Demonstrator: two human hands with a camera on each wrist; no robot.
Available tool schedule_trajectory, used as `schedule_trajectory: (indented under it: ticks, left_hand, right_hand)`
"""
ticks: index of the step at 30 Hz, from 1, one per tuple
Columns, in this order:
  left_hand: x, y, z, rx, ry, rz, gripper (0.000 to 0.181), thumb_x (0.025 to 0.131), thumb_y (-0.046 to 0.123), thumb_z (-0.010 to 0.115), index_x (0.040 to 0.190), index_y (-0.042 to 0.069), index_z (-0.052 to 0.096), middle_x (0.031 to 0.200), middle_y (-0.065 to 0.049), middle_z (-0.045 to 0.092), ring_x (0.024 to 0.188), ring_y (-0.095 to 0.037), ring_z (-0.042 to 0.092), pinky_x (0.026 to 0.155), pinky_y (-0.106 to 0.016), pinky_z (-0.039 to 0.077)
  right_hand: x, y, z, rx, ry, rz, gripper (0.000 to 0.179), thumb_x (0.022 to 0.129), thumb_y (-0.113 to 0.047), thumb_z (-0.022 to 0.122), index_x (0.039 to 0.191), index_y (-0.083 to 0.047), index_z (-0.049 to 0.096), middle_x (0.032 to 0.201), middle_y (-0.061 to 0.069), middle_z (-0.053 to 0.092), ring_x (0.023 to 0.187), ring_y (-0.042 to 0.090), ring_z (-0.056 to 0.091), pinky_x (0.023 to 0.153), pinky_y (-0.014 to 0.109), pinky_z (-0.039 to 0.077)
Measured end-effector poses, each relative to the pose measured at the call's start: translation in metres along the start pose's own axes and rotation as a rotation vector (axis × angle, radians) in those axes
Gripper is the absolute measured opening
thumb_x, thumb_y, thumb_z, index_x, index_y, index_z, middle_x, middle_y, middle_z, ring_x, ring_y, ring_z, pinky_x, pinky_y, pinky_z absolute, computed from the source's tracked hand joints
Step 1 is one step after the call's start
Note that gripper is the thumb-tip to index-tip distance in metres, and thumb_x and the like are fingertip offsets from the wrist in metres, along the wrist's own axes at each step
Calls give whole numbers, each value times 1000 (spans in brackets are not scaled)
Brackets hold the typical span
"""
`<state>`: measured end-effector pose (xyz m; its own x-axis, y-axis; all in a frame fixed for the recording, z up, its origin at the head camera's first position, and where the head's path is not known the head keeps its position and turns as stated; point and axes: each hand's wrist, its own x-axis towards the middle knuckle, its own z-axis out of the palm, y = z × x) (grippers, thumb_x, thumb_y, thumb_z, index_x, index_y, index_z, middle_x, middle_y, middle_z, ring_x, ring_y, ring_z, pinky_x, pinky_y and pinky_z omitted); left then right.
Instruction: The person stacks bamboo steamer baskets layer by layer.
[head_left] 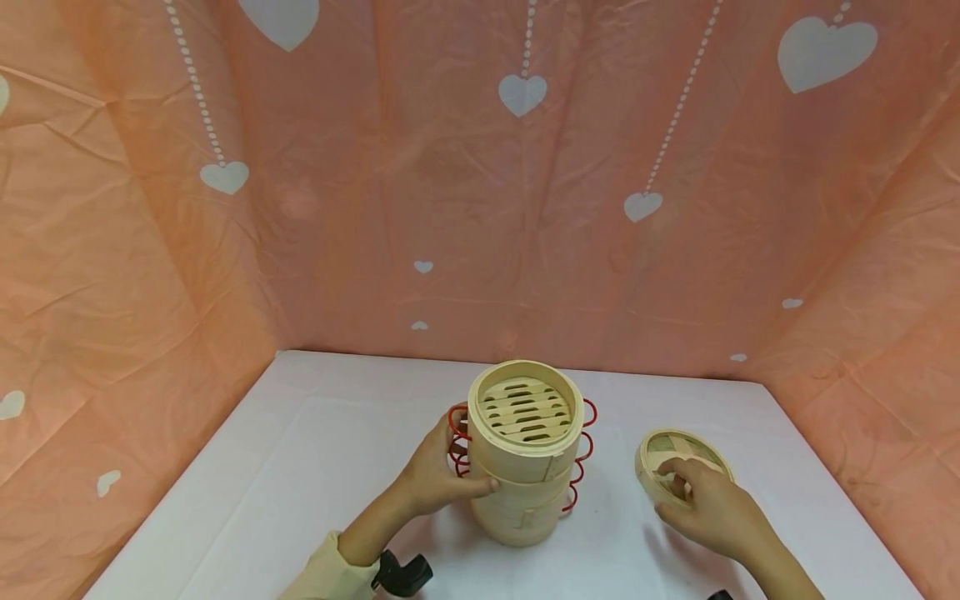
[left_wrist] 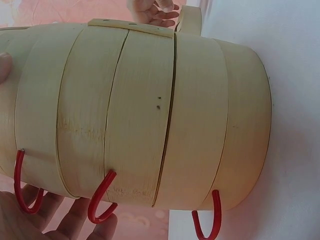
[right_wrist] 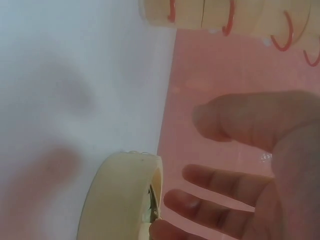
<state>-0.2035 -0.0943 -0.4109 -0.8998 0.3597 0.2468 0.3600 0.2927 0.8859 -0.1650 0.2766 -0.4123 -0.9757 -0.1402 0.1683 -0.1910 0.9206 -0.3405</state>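
A tall stack of round bamboo steamer baskets (head_left: 517, 504) stands near the middle of the white table, its slatted top tier facing up. Red loop handles (left_wrist: 101, 191) stick out from both sides. My left hand (head_left: 438, 475) holds the stack from the left, thumb across the front and fingers round the far side. To the right lies a shallow round bamboo steamer lid (head_left: 666, 448), hollow side up with woven strips inside. Over its near part hovers my right hand (head_left: 712, 510), fingers loosely bent and thumb apart; whether a fingertip touches the lid I cannot tell.
The white table (head_left: 352, 433) ends at a peach cloth backdrop (head_left: 450, 208) printed with pale hearts, which also hangs along both sides. A black device (head_left: 405, 575) sits by the left wrist, at the bottom of the head view.
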Motion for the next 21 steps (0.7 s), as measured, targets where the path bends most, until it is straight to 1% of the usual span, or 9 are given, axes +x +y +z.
schedule_trajectory:
  ticks: [3, 6, 12, 16, 21]
  left_hand:
    - [0, 0, 0, -5, -1, -5, 90, 64, 27, 87, 139, 19, 39, 121, 0, 57, 94, -25, 58, 75, -41, 57]
    - [-1, 0, 0, -2, 1, -8, 91, 63, 27, 88, 139, 18, 39, 120, 0, 57, 93, -24, 58, 75, -40, 57]
    - [0, -1, 0, -3, 0, -4, 91, 64, 26, 88, 140, 18, 39, 120, 0, 57, 94, -24, 57, 75, -39, 57]
    - [0, -1, 0, 2, 4, -2, 90, 63, 26, 87, 139, 17, 40, 120, 1, 57, 93, -23, 58, 75, -40, 56]
    - [0, 0, 0, 6, 7, -7, 90, 63, 25, 87, 139, 17, 40, 119, 1, 57, 91, -19, 58, 74, -38, 56]
  right_hand:
    - [0, 1, 1, 8, -4, 3, 34, 71, -25, 75, 102, -15, 66, 80, -9, 58, 73, 7, 55, 60, 29, 43]
    - [0, 3, 2, 17, -10, 6, 33, 71, -24, 75, 102, -15, 66, 79, -9, 59, 73, 8, 56, 60, 30, 43]
    - [2, 7, 6, 25, -19, 13, 32, 72, -24, 75, 101, -15, 66, 77, -10, 58, 71, 4, 54, 61, 29, 43]
    - [3, 9, 9, 17, -9, 16, 27, 74, -22, 73, 99, -16, 67, 73, -12, 56, 67, 0, 50, 59, 27, 42]
    - [3, 12, 12, 4, -8, 9, 20, 78, -21, 72, 97, -16, 67, 69, -12, 51, 62, 0, 44, 56, 24, 38]
